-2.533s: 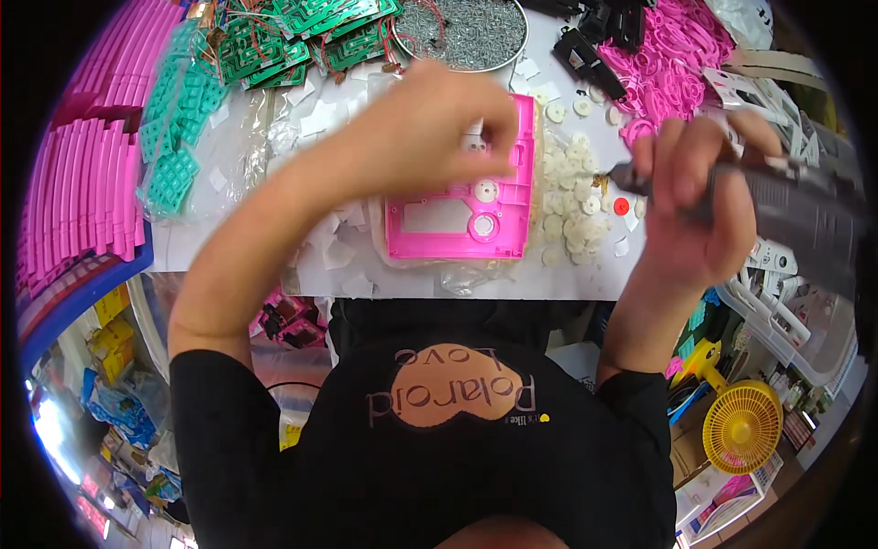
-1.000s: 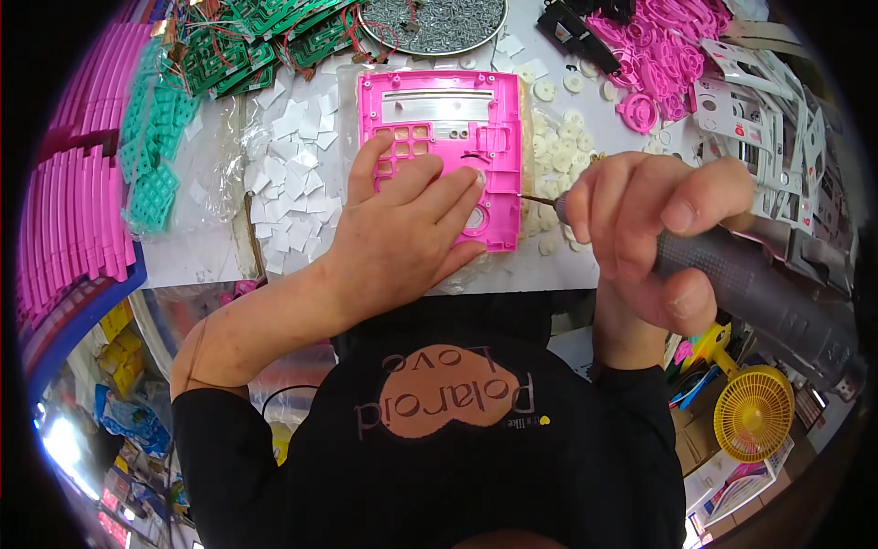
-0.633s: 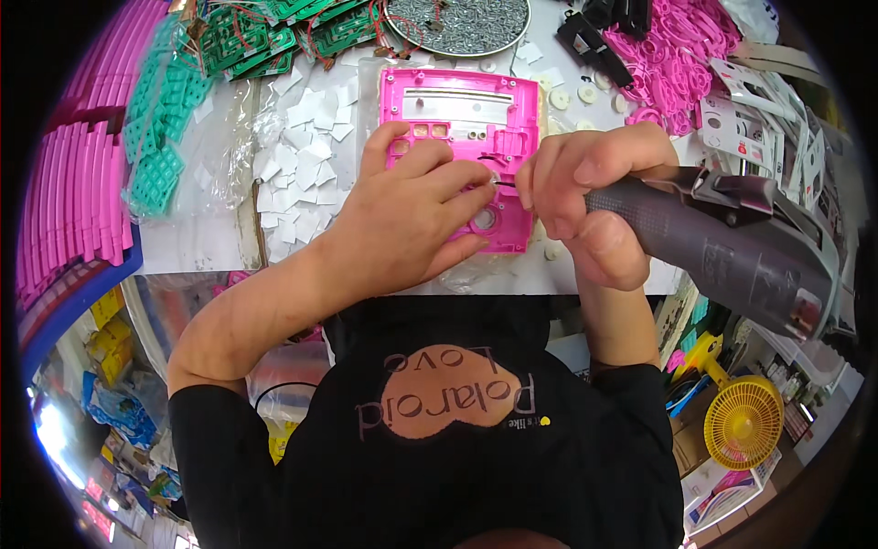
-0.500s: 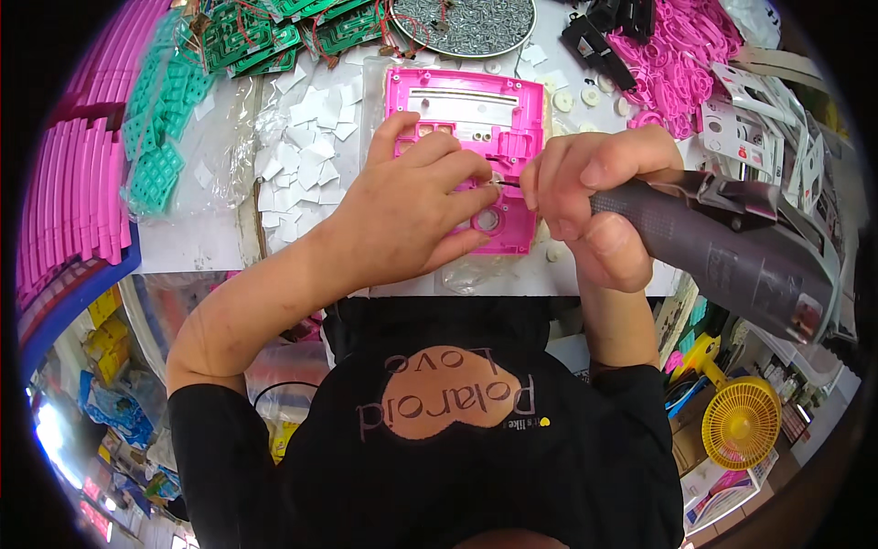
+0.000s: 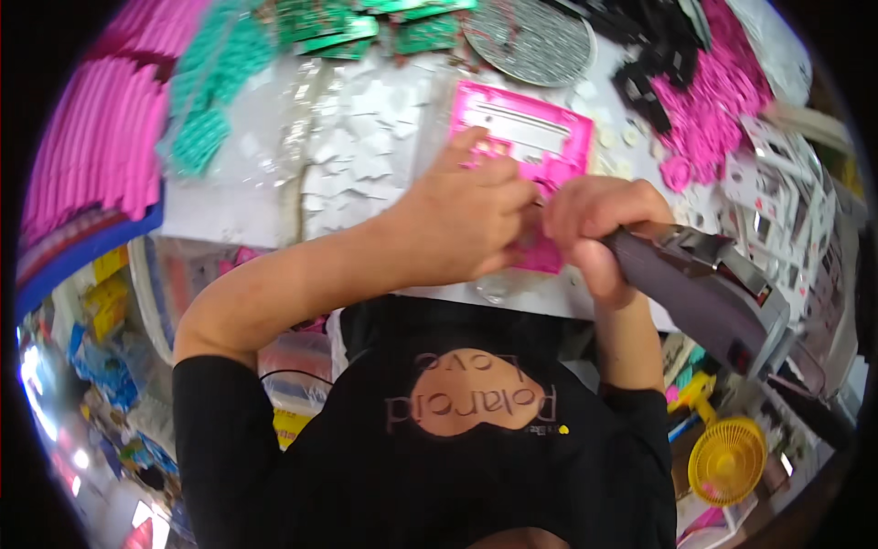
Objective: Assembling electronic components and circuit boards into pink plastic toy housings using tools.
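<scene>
On the white table before me lies a pink plastic casing [image 5: 573, 137], its ribbed inside facing up with a long slotted strip near the far edge. My left hand [image 5: 462, 215] is on the casing's left side, index finger stretched over it and the other fingers curled inward; whether they pinch a small part is hidden. My right hand [image 5: 599, 220] is wrapped round the front end of a dark grey electric screwdriver [image 5: 704, 288], with its body sticking out to the right. The driver's tip is hidden between my hands, over the casing.
Small white square pieces [image 5: 370, 137] lie left of the casing. Beyond are circuit boards [image 5: 329, 27] and a round tray [image 5: 594, 55] of screws. Green rubber keypads [image 5: 201, 137] and stacked pink panels [image 5: 96, 137] stand left; black parts [image 5: 640, 101], pink loops [image 5: 713, 119] and white printed pieces [image 5: 777, 183] lie right.
The whole view has shifted, so the table and casing appear farther right and tilted. Both hands stay at the casing, and the right hand still grips the screwdriver. The picture is blurrier now.
</scene>
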Demonstrator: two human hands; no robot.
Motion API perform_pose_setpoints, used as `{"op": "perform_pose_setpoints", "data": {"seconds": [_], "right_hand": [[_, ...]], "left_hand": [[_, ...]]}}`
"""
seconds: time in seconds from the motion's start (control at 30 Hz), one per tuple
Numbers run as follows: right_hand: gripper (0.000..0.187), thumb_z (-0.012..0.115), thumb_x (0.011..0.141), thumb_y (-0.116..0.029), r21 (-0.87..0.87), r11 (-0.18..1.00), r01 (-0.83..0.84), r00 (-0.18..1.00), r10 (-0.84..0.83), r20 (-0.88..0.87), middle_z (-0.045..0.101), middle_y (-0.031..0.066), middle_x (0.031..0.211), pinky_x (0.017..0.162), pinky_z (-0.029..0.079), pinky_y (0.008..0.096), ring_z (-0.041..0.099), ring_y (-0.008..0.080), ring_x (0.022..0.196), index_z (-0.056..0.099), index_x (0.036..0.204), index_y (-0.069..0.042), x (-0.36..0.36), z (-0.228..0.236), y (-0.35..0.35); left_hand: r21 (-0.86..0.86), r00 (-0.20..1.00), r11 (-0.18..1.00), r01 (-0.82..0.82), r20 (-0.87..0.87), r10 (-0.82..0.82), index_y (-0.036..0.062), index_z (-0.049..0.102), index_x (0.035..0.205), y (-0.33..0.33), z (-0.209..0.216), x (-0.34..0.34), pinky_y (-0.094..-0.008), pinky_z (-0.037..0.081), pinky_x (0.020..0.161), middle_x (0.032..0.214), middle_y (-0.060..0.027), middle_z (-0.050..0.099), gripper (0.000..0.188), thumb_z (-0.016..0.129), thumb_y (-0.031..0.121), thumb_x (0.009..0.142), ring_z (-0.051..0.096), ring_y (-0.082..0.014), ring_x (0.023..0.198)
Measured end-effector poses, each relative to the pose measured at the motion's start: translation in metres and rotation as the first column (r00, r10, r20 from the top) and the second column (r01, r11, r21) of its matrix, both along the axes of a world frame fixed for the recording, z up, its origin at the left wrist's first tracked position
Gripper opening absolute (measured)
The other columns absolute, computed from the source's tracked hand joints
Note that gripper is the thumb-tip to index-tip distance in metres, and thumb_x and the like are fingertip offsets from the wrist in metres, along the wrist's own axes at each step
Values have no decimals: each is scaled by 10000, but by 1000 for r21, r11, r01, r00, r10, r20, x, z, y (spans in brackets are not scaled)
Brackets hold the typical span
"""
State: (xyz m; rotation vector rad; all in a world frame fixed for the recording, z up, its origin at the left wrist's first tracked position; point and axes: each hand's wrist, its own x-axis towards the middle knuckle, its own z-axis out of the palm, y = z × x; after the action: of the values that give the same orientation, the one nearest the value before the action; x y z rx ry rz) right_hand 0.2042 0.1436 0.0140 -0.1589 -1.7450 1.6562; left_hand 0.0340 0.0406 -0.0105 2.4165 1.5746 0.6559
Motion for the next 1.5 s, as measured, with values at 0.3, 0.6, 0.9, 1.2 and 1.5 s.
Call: {"op": "perform_pose_setpoints", "data": {"seconds": [0.3, 0.6, 0.9, 1.2, 1.5], "right_hand": [[515, 619, 959, -337, 8, 987, 159, 980, -157, -121, 485, -8, 712, 625, 378, 343, 446, 132, 634, 475, 1355, -42, 59, 55, 70], [477, 564, 1003, -206, -6, 950, 311, 950, -311, 3, 531, 42, 877, 844, 424, 403, 485, 150, 779, 459, 1427, -14, 76, 37, 104], [308, 534, 989, -218, 301, 330, 895, 445, -604, -661, 578, 272, 1083, 881, 552, 606, 578, 455, 1120, 514, 1168, 32, 65, 97, 27], [255, 655, 834, 16, 622, 745, 240, 965, -252, -70, 657, 147, 853, 624, 496, 342, 621, 255, 728, 635, 1088, 26, 35, 78, -15], [248, 643, 865, 89, -155, 978, 137, 951, -87, 297, 684, 138, 1021, 794, 523, 293, 670, 185, 893, 655, 1113, 88, 1, 55, -29]], "left_hand": [[127, 830, 884, -450, 424, 362, 67, 700, 1008, -21, 7, -98, -431, 502, 860, 1030, -96, 691, 230, 736, 103, 784, 639, -320, 975], [204, 468, 683, -702, -590, 658, 114, 730, 931, -95, 31, -226, -609, 355, 1066, 1113, -40, 636, 206, 766, 234, 767, 565, -246, 1178], [302, 394, 605, -737, -536, 747, 111, 711, 1009, -97, 12, -205, -686, 299, 1084, 1247, -43, 600, 263, 744, 283, 812, 535, -266, 1232], [127, 272, 592, -796, -798, 538, 63, 740, 931, -71, 26, -211, -680, 337, 1064, 1143, -74, 631, 237, 714, 254, 794, 548, -283, 1185], [168, 692, 683, -711, -10, 722, 61, 686, 908, -83, 42, -181, -492, 373, 1060, 1158, -81, 625, 90, 673, 88, 823, 539, -269, 1157]]}}
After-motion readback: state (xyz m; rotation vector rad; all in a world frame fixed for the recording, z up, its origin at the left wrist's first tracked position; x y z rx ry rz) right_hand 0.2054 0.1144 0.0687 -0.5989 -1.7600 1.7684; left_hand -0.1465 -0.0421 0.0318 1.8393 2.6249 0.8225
